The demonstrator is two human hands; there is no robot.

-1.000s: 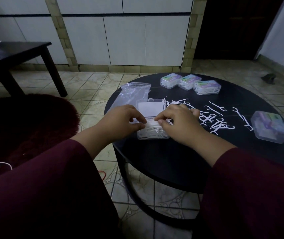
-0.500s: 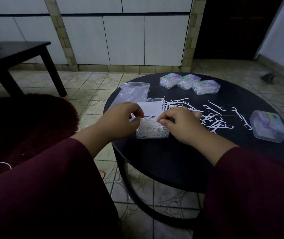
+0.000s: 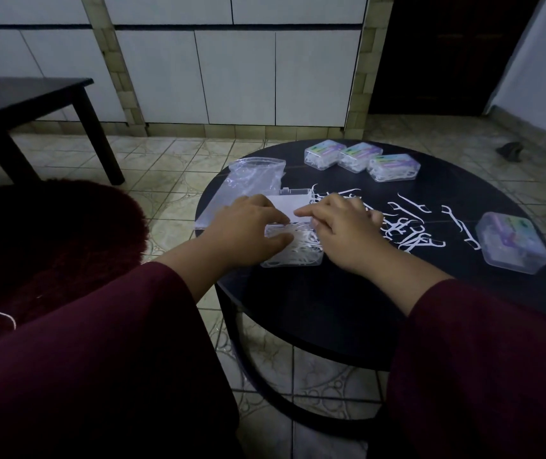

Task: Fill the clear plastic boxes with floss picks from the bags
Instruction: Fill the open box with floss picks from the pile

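A clear plastic box (image 3: 293, 258) heaped with white floss picks stands open near the round table's left edge. Its hinged lid (image 3: 293, 203), with a white paper insert, lies back behind it. My left hand (image 3: 248, 226) holds the box's left side, thumb over the picks and fingers reaching the lid. From the right, my right hand (image 3: 344, 233) pinches the lid's near edge between index finger and thumb. Loose floss picks (image 3: 410, 226) are scattered to the right. A clear plastic bag (image 3: 251, 180) lies behind my left hand.
Three shut, filled boxes (image 3: 361, 157) stand in a row at the back of the black round table (image 3: 298, 303). Another shut box (image 3: 510, 241) sits at the right edge. A dark red rug (image 3: 49, 233) and a low dark table (image 3: 33, 94) are on the left.
Both hands have moved from pressing the picks down in the box to its back edge. Their fingers now reach the lid.
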